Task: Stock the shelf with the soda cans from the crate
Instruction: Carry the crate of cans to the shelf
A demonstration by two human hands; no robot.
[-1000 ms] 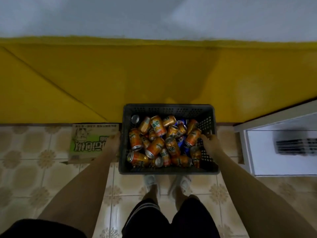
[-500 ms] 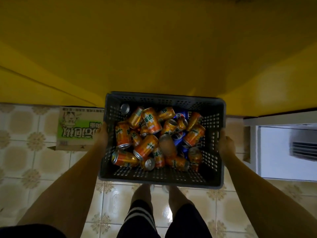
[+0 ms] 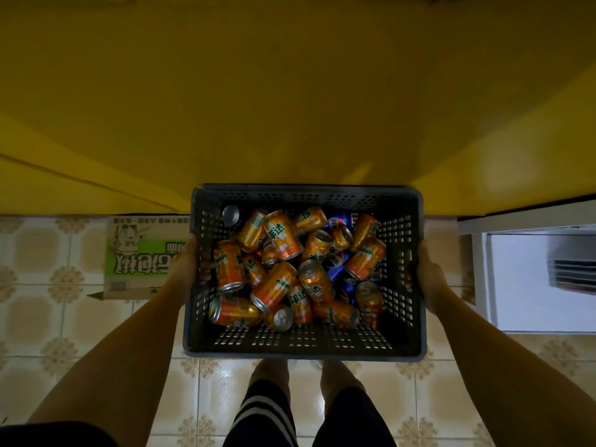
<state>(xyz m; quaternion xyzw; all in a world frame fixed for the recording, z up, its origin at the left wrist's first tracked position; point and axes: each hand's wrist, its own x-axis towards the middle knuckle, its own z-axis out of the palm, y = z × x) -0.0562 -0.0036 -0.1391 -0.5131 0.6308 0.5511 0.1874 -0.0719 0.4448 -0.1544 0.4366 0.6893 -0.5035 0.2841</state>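
At the far left, a cardboard box [image 3: 146,256] with green print and a cartoon figure lies on the patterned tile floor [image 3: 48,317], its right end hidden behind the left forearm and the crate. Beside it, the left hand [image 3: 187,269] grips the left wall of the crate [image 3: 303,345], its fingertips poking in through the perforated side; the fingers are curled round the wall rather than spread.

The crate is dark grey plastic with slotted sides, held level in front of the body above the floor, with the person's legs in dark striped shorts [image 3: 267,417] showing below its near rim. Its far edge overlaps the base of a yellow wall [image 3: 290,108] that fills the upper half of the view.

Inside the crate, the soda cans [image 3: 283,272] lie in a loose jumble, touching and stacked across each other at all angles. Most are orange with green lettering; a few blue cans [image 3: 337,267] sit wedged among them right of centre, and one silver can top [image 3: 231,213] shows in the far left corner.

On the right side, the right hand [image 3: 430,275] holds the crate's right wall from outside; the palm presses against it, and its fingers are hidden behind the wall, so I cannot tell how they lie.

Further right stands a white shelf unit [image 3: 477,269], just beside the crate but apart from it, with a blurred dark object [image 3: 572,275] resting inside its pale interior
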